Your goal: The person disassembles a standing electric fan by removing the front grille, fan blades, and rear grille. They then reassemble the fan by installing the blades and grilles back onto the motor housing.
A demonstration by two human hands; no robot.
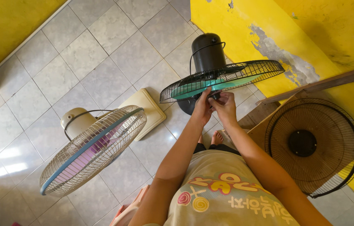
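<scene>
Now, from the head camera, looking straight down: both hands up at the front rim of the black fan [221,75], right where the dark wire guard meets the teal blades. Left hand [202,108] pinched onto the lower edge of the guard, fingers curled under the wire, clenched on it. Right hand [226,105] just beside, touching the left, fingertips closed around a small dark part at the rim, too small to name. Black fan standing on the tiled floor [101,46], near the yellow wall [227,21], motor housing upright behind the guard, head tilted so the guard faces up toward the camera. Off to the left, well apart from the hands: a cream fan [91,148] with a pale wire guard, blue rim band and pinkish blades, tilted the same way, its square cream base [150,109] flat on the tiles between the two fans. Over on the right, a loose black guard [313,146] with a round centre cap, leaning by a brown board. Down below, bare toes [216,137] on the floor, just beneath the hands, and a pale printed shirt filling the bottom of the view.
</scene>
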